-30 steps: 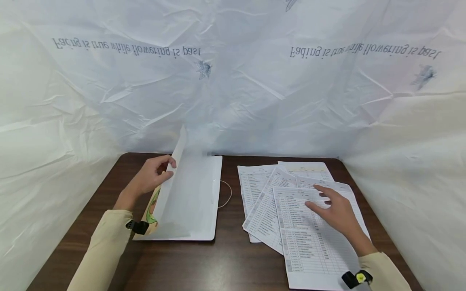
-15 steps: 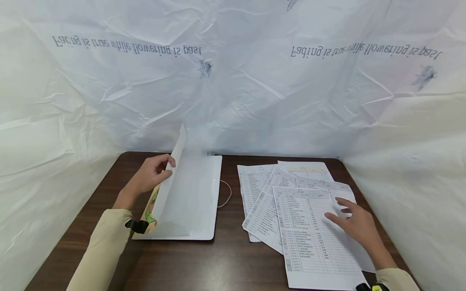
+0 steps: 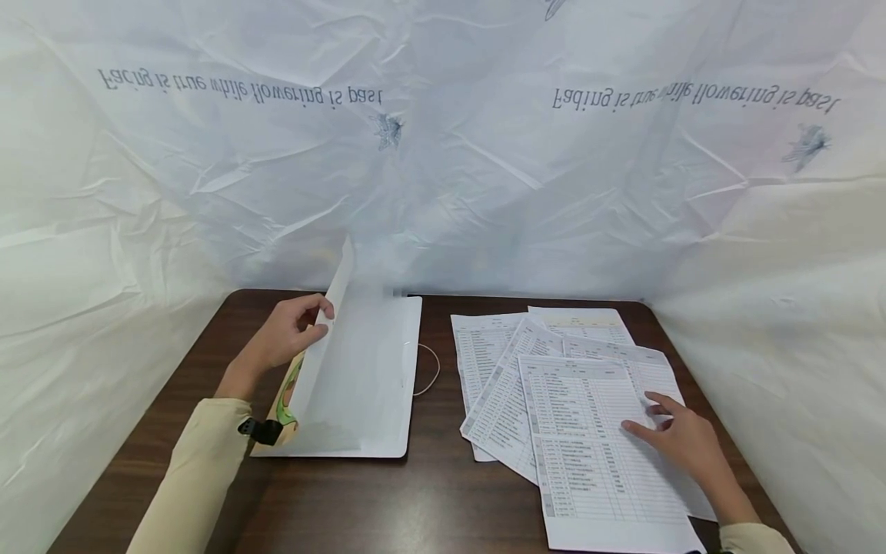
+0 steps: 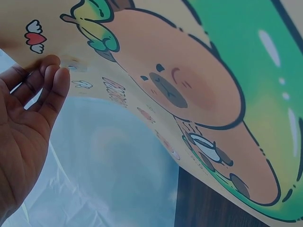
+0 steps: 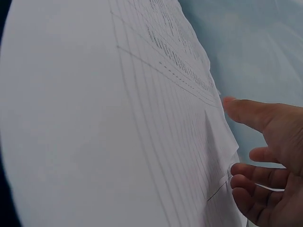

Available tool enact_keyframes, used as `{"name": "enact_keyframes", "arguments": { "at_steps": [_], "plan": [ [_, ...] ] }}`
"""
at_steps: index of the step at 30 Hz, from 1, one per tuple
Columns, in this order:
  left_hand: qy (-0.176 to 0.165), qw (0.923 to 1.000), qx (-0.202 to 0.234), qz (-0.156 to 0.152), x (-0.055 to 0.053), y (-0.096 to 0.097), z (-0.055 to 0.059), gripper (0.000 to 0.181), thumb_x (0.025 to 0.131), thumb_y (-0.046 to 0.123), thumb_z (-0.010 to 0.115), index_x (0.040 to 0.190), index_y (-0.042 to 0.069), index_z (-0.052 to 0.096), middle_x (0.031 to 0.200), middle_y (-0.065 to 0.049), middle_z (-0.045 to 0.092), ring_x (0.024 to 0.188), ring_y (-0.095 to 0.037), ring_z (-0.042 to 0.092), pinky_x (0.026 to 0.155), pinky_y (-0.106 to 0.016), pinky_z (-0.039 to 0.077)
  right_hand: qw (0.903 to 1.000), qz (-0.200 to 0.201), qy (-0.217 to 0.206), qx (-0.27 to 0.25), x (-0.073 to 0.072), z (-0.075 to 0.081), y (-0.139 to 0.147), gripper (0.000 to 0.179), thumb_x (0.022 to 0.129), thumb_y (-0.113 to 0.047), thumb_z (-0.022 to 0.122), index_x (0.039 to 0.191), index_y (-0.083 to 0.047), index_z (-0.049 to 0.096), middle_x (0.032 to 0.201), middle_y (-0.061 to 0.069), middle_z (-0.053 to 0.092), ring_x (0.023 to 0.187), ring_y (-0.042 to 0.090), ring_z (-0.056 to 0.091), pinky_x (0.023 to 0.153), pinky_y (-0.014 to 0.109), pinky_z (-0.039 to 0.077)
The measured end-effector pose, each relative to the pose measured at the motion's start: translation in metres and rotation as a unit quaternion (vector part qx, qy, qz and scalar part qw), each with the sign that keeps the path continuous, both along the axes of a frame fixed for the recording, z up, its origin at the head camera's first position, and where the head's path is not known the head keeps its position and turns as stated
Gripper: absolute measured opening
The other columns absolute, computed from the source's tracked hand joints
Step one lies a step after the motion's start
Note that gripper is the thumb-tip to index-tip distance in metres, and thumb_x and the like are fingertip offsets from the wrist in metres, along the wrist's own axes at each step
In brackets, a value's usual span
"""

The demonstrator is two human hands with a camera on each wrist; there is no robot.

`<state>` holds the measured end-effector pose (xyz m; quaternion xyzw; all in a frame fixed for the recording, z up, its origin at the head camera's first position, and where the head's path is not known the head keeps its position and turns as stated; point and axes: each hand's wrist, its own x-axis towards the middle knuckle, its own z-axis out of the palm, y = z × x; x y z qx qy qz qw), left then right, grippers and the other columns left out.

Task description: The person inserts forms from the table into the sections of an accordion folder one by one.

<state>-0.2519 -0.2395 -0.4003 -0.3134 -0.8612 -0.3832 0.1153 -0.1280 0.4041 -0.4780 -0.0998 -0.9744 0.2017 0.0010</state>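
Note:
On the left of the table, my left hand [image 3: 280, 332] pinches the edge of a folder's raised cover [image 3: 320, 362]. The folder's white inside [image 3: 370, 385] faces up, and a thin elastic cord [image 3: 438, 368] loops out from its right side. In the left wrist view the outer face of the cover [image 4: 189, 90] carries a cartoon animal in green. Several printed sheets overlap on the right. Over the right edge of the topmost sheet [image 3: 581, 438] is my right hand [image 3: 688, 440], its thumb and fingers apart. The right wrist view puts these fingers [image 5: 255, 175] right at the paper's edge.
Beneath the topmost sheet other printed sheets [image 3: 508, 408] fan out to the left and back. The dark wooden table [image 3: 408, 500] shows between folder and papers. White plastic sheeting [image 3: 450, 192] with printed lettering encloses the back and both sides.
My right hand has drawn back from over the middle of the topmost sheet to its right edge, then slightly left. My left hand and the raised cover have stayed in place.

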Motion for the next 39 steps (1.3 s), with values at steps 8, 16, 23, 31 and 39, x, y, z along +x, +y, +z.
{"name": "enact_keyframes", "arguments": {
  "at_steps": [8, 16, 23, 31, 39],
  "plan": [
    [0.002, 1.0000, -0.002, 0.002, 0.000, 0.001, 0.001, 0.016, 0.089, 0.003, 0.058, 0.101, 0.012, 0.063, 0.085, 0.001, 0.059, 0.066, -0.016, 0.052, 0.060, -0.027, 0.043, 0.9990, -0.010, -0.038, -0.021, -0.002, -0.004, -0.001, 0.109, 0.072, -0.062, 0.083, 0.147, 0.007, 0.042, 0.113, 0.028, 0.062, 0.093, 0.037, 0.058, 0.074, 0.044, 0.045],
    [0.009, 0.9999, -0.007, 0.006, 0.000, 0.001, -0.001, 0.017, 0.089, 0.003, 0.059, 0.101, 0.013, 0.063, 0.083, 0.004, 0.058, 0.065, -0.015, 0.049, 0.060, -0.028, 0.041, 0.9993, -0.006, -0.030, -0.022, 0.000, -0.003, -0.002, 0.098, 0.076, -0.045, 0.087, 0.145, 0.009, 0.042, 0.102, 0.019, 0.063, 0.088, 0.030, 0.055, 0.072, 0.038, 0.041],
    [0.010, 0.9999, -0.011, 0.009, -0.002, 0.001, -0.001, 0.017, 0.089, 0.003, 0.058, 0.101, 0.014, 0.064, 0.084, 0.003, 0.059, 0.065, -0.015, 0.049, 0.061, -0.028, 0.041, 0.9997, 0.017, -0.006, -0.017, 0.001, -0.002, 0.003, 0.077, 0.081, -0.029, 0.085, 0.138, 0.010, 0.051, 0.091, 0.010, 0.063, 0.079, 0.023, 0.054, 0.066, 0.034, 0.040],
    [0.010, 0.9999, -0.005, 0.004, -0.003, 0.000, -0.001, 0.018, 0.088, 0.002, 0.059, 0.101, 0.013, 0.064, 0.082, 0.004, 0.057, 0.063, -0.012, 0.047, 0.060, -0.028, 0.040, 0.9973, 0.035, 0.029, -0.058, 0.004, 0.011, 0.002, 0.048, 0.085, -0.015, 0.077, 0.122, 0.013, 0.063, 0.091, 0.011, 0.069, 0.077, 0.018, 0.058, 0.063, 0.030, 0.044],
    [0.009, 0.9999, -0.007, 0.005, -0.002, 0.000, -0.001, 0.018, 0.088, 0.002, 0.059, 0.101, 0.014, 0.063, 0.082, 0.004, 0.057, 0.063, -0.011, 0.047, 0.060, -0.028, 0.040, 0.9938, 0.038, 0.017, -0.103, 0.006, 0.018, 0.003, 0.049, 0.089, -0.017, 0.075, 0.127, 0.010, 0.059, 0.095, 0.013, 0.071, 0.075, 0.016, 0.059, 0.060, 0.026, 0.046]
  ]
}}
